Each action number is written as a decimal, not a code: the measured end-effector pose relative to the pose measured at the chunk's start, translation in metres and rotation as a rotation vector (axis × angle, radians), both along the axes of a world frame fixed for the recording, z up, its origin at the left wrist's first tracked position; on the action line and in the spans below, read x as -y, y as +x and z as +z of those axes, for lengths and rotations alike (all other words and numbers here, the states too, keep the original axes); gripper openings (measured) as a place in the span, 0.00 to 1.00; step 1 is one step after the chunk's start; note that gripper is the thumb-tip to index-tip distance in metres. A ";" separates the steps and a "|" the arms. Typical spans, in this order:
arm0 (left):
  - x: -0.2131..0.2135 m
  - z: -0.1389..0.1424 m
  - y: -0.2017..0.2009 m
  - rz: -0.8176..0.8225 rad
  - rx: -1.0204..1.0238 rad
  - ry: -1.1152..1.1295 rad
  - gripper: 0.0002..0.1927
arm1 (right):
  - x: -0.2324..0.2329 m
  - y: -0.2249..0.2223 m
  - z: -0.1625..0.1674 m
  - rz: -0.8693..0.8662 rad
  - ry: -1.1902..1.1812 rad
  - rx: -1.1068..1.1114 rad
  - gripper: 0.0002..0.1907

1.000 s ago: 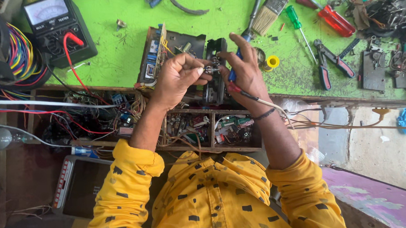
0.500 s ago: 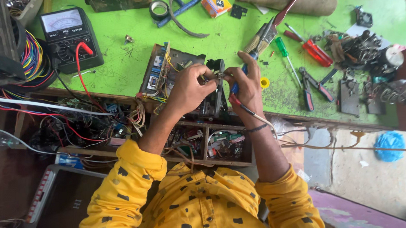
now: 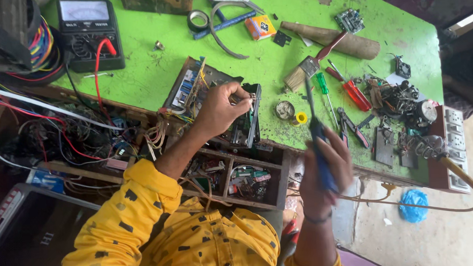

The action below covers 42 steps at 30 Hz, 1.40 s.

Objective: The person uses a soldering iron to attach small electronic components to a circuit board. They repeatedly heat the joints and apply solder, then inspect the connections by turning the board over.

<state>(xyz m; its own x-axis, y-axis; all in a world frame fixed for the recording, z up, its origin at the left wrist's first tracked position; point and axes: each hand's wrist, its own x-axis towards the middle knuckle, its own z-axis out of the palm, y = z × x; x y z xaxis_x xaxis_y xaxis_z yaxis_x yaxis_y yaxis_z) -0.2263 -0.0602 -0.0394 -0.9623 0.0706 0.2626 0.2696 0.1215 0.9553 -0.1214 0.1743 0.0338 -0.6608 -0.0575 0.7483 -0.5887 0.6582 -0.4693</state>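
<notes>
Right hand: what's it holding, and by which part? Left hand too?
The right hand grips a blue-handled soldering iron by its handle, tip pointing up over the bench. The left hand pinches a small part at the circuit board with its fingertips.

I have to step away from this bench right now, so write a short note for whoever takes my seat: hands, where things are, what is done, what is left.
Left hand: fingertips pinching a small part on the circuit board at the near edge of the green workbench.
Right hand: gripping the blue-handled soldering iron, tip up, lifted clear of the board, over the bench edge.
Nearby: solder tin, paintbrush, red screwdriver, multimeter far left.
Done: cannot tell which joints are finished.
Left: likely bringing the iron to the pinched part.
</notes>
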 end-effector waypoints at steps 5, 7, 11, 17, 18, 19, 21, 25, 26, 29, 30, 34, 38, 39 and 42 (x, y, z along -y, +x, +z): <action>-0.001 -0.003 0.001 0.007 -0.022 -0.091 0.09 | -0.016 0.024 -0.016 0.192 -0.604 0.194 0.11; -0.002 -0.004 0.002 -0.010 -0.018 -0.059 0.08 | -0.014 0.024 -0.023 0.184 -0.604 0.213 0.12; -0.002 -0.006 0.001 -0.059 0.031 0.063 0.07 | -0.010 0.024 -0.028 0.180 -0.595 0.263 0.11; -0.002 -0.008 -0.001 -0.075 0.057 0.064 0.06 | -0.009 0.020 -0.030 0.146 -0.531 0.276 0.11; -0.003 -0.008 -0.001 -0.073 0.060 0.069 0.06 | -0.010 0.019 -0.031 0.139 -0.497 0.264 0.11; -0.003 -0.008 -0.001 -0.069 0.054 0.054 0.06 | -0.010 0.019 -0.031 0.134 -0.463 0.251 0.10; -0.003 -0.008 0.000 -0.060 0.043 0.025 0.06 | -0.010 0.018 -0.032 0.138 -0.474 0.257 0.10; -0.002 -0.008 0.001 -0.076 0.033 0.055 0.06 | -0.010 0.018 -0.031 0.166 -0.551 0.294 0.10; -0.002 -0.008 0.001 -0.073 0.023 0.047 0.07 | -0.010 0.018 -0.031 0.170 -0.544 0.294 0.10; -0.002 -0.008 0.000 -0.069 0.050 0.034 0.07 | -0.008 0.017 -0.030 0.184 -0.541 0.287 0.10; -0.002 -0.008 0.001 -0.069 0.070 0.030 0.07 | -0.008 0.017 -0.030 0.184 -0.549 0.291 0.10; -0.001 -0.009 0.001 -0.074 0.061 0.031 0.07 | -0.007 0.016 -0.031 0.187 -0.596 0.317 0.11; -0.001 -0.008 0.002 -0.079 0.065 0.013 0.08 | -0.010 0.014 -0.031 0.167 -0.562 0.330 0.11; -0.001 -0.007 0.002 -0.072 0.073 -0.011 0.08 | -0.011 0.013 -0.031 0.177 -0.583 0.324 0.11; 0.000 -0.005 0.001 -0.069 0.030 -0.027 0.08 | -0.012 0.011 -0.032 0.199 -0.637 0.324 0.13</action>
